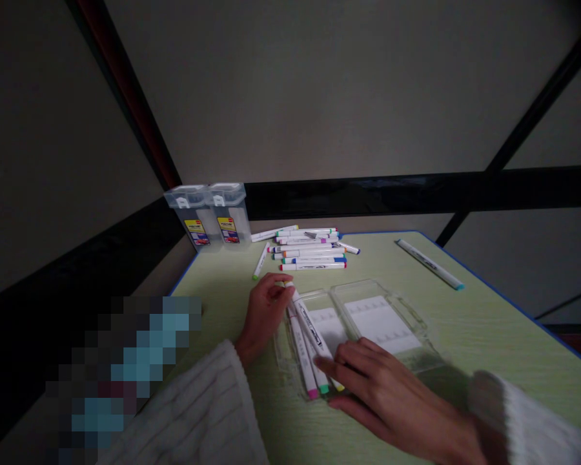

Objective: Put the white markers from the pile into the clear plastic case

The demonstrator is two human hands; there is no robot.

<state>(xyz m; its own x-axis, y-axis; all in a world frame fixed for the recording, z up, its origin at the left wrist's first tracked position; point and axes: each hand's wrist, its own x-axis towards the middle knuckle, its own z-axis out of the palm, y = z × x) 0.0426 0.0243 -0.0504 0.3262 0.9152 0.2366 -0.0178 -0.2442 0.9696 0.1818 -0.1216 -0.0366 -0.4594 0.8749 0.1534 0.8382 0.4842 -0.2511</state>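
My left hand (267,303) pinches the upper end of a white marker (310,323), which slants down over the open clear plastic case (336,290). At the marker's yellow lower end is my right hand (380,391), its index finger against the barrel and its thumb just below the tip; the other fingers are curled. Beneath and beside this marker, a pink-ended marker (302,355) and a green-ended marker (323,387) lie in the left half of the case. A white insert (381,320) shows in the right half.
Several white markers (312,252) with coloured ends lie loosely piled at the back. Two upright lidded clear boxes (213,223) stand at the back left. A teal-ended marker (430,263) lies on the right of the pale green table (489,342), near its blue edge. Walls rise behind.
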